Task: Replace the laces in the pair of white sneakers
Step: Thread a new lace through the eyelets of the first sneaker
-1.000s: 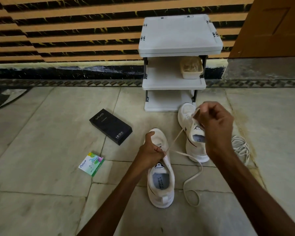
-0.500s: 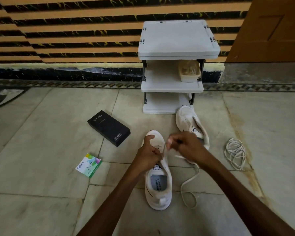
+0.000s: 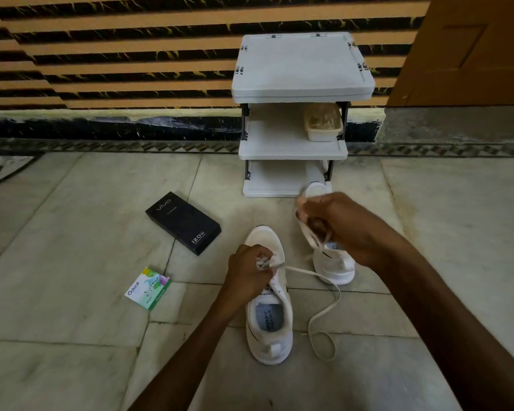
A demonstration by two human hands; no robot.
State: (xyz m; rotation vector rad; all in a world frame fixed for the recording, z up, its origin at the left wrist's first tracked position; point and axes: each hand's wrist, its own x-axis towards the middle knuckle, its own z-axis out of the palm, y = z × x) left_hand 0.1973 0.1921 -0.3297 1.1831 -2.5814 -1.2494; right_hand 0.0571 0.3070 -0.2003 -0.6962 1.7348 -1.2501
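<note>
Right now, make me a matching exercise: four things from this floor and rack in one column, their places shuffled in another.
1 black rectangular box
2 small green-and-white carton
3 beige plastic tub
4 cream flat shoelace

a gripped by the right hand
b middle shelf of the white rack
c floor, nearer the rack
d floor, nearer the person

Pairs: 1-c, 2-d, 3-b, 4-a

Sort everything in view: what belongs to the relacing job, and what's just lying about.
Job: near sneaker, gripped by the left hand; lace, held by the right hand; far sneaker.

Lying about: black box; green packet; rack; tub on its middle shelf.
</note>
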